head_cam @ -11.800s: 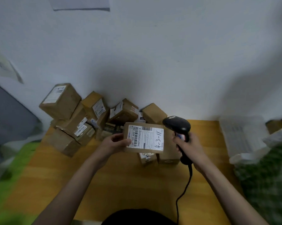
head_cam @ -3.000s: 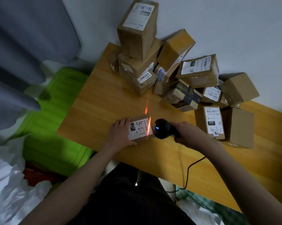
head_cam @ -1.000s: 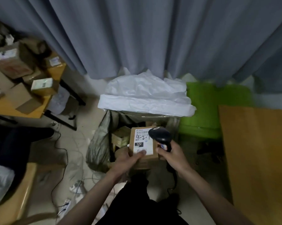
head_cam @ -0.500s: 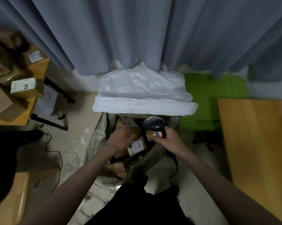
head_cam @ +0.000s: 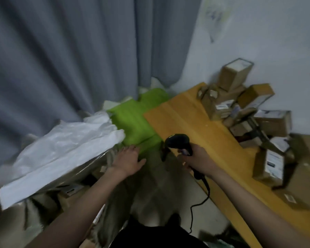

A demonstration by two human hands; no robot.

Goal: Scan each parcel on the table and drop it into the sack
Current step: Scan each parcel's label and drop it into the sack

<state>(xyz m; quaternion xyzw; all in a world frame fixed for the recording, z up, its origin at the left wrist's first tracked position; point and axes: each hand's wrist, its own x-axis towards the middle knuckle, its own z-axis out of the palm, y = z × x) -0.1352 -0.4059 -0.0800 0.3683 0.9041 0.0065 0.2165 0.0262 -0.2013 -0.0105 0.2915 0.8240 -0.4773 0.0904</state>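
The left hand [head_cam: 127, 160] was flat and held nothing, out over the sack [head_cam: 61, 149], where a few boxes showed inside. The right hand [head_cam: 198, 161] gripped the scanner [head_cam: 177, 141]. Lots of parcels [head_cam: 243, 108] were piled on the table [head_cam: 182, 115], waiting. I think most of the job was left to do.
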